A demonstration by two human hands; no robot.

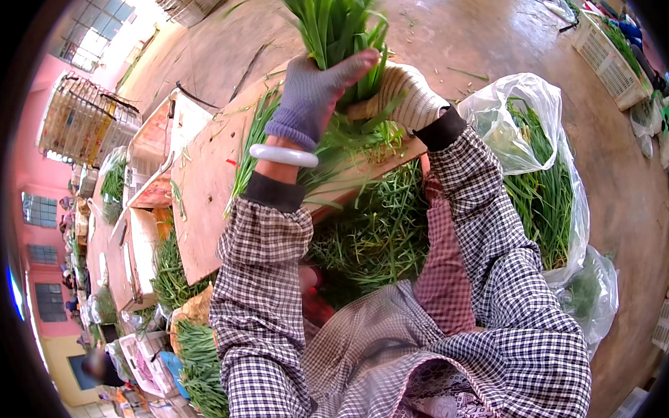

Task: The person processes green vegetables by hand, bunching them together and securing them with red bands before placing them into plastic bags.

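Observation:
A bunch of long green leafy stalks, probably garlic chives [333, 26], stands raised above a wooden board [200, 164]. My left hand [325, 93], in a grey-purple knit glove, grips the bunch, its thumb across the leaves. A pale bangle [284, 155] circles that wrist. My right hand [405, 96], in a cream striped glove, closes around the lower part of the bunch from the other side; its fingertips are partly hidden by leaves. More loose green stalks [260, 140] lie on the board by my left wrist, and trimmings [376, 146] lie below my right hand.
Below the board's near edge lies a heap of loose greens [374, 235]. To the right stands an open clear plastic bag of greens [544, 201]. Further greens [199, 357] are piled at lower left. A white plastic crate [611, 58] stands at upper right. A person [99, 366] is at far left.

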